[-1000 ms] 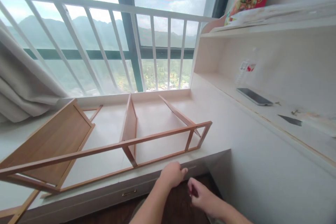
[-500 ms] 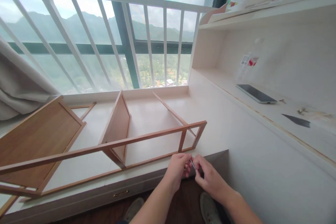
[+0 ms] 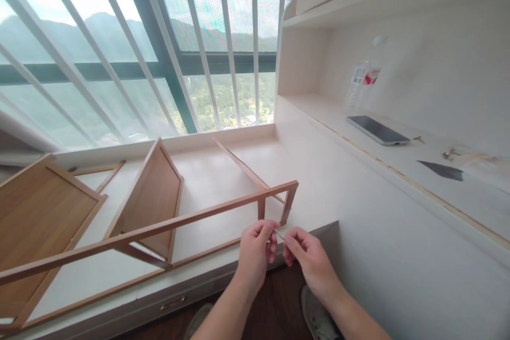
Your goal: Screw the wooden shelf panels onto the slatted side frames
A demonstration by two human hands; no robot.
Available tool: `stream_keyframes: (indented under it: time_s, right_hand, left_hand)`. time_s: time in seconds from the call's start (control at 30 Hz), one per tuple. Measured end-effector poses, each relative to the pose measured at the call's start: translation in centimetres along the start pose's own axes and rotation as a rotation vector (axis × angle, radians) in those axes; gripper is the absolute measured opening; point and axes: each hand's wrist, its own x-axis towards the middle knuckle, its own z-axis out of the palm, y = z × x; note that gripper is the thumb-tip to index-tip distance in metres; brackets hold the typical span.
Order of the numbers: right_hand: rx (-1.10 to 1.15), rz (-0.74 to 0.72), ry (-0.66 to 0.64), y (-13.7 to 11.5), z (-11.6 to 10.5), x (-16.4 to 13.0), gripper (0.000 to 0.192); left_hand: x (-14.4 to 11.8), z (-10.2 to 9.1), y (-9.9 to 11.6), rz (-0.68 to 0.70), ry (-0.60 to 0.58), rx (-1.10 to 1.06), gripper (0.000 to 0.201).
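A thin, short metal rod (image 3: pixel 278 234) spans the gap between my hands; it is too small to tell whether it is a screw or a hex key. My left hand (image 3: pixel 255 247) is closed, with thumb and forefinger pinching its left end. At the other end, the curled fingers of my right hand (image 3: pixel 308 249) grip it. Just beyond my hands is the right end of a brown wooden frame (image 3: pixel 207 214), lying on the white ledge (image 3: pixel 211 191). Two wooden panels, a middle one (image 3: pixel 153 199) and a left one (image 3: pixel 40 218), stand tilted within the frame.
On the right desk shelf are a clear plastic bottle (image 3: pixel 364 79), a phone (image 3: pixel 377 130), small metal fittings (image 3: pixel 450 154) and a dark flat blade-like piece (image 3: pixel 440 170). White railings (image 3: pixel 191 37) and a window stand behind the ledge. A drawer handle (image 3: pixel 173 303) sits below its front edge.
The view has turned slightly right, so the frame and shelf appear further left. Both hands have risen a little, and the metal rod between them has tilted closer to level.
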Motion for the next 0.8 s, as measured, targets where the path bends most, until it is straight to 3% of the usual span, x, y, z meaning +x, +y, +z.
stream_keyframes:
  time_s: [0.13, 0.33, 0.5, 0.67, 0.8]
  right_hand:
    - [0.134, 0.024, 0.082, -1.0, 1.2, -0.1, 0.043]
    - [0.274, -0.115, 0.185, -3.0, 2.1, 0.0, 0.029]
    - [0.507, -0.099, 0.214, -5.0, 3.6, 0.8, 0.027]
    - [0.547, -0.041, 0.169, -5.7, 4.6, 1.5, 0.031]
    - [0.303, -0.147, 0.278, -5.4, 3.9, 1.8, 0.026]
  left_hand:
    - [-0.3, 0.8, 0.3, 0.067, -0.01, -0.063, 0.043]
    - [-0.6, 2.3, 1.0, 0.063, -0.089, -0.045, 0.044]
    - [-0.8, 2.9, 2.7, 0.101, -0.039, -0.102, 0.044]
    - [-0.9, 1.4, 3.6, 0.139, 0.051, -0.025, 0.046]
    - [-0.1, -0.8, 3.0, 0.418, 0.239, 0.294, 0.047]
